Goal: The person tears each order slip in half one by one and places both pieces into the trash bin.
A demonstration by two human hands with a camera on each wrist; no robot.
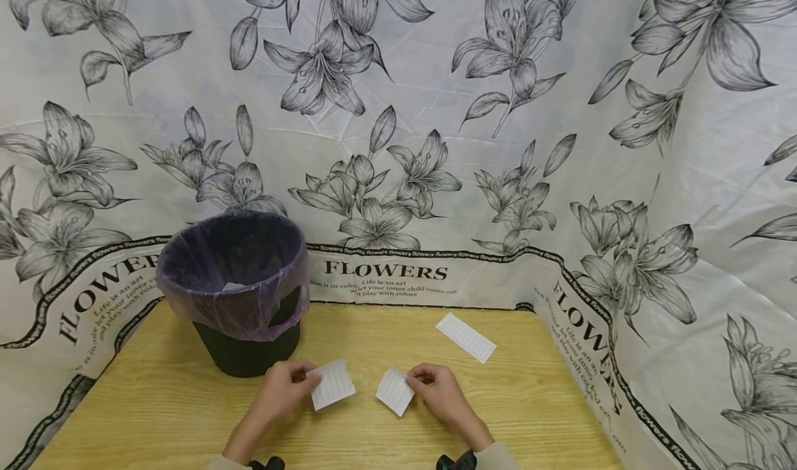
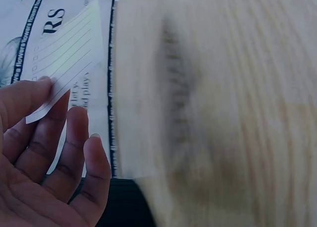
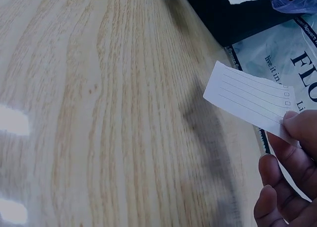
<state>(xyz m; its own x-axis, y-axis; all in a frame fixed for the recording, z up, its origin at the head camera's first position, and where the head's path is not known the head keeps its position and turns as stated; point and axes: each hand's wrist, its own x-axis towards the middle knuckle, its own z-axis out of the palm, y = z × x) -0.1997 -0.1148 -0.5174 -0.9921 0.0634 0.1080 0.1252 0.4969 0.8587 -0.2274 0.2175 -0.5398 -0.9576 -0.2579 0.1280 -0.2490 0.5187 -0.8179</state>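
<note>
Between thumb and fingers, my left hand (image 1: 288, 385) pinches a torn piece of lined white paper (image 1: 333, 385), close in front of the bin. A second torn piece of lined paper (image 1: 395, 391) is pinched by my right hand (image 1: 441, 391). The two pieces are apart, with a gap of wood between them in the head view. Printed lines and small checkboxes show on the right piece (image 3: 250, 98) in the right wrist view. The left wrist view shows similar lines on the left piece (image 2: 69, 48), its lower corner under the thumb.
A black bin (image 1: 245, 349) with a purple liner (image 1: 180, 293) stands at the left, a bit of white paper (image 1: 233, 287) inside. Another lined paper strip (image 1: 465, 337) lies at the back right of the wooden table (image 1: 386, 338). Flower-printed cloth (image 1: 386, 269) borders the back and sides.
</note>
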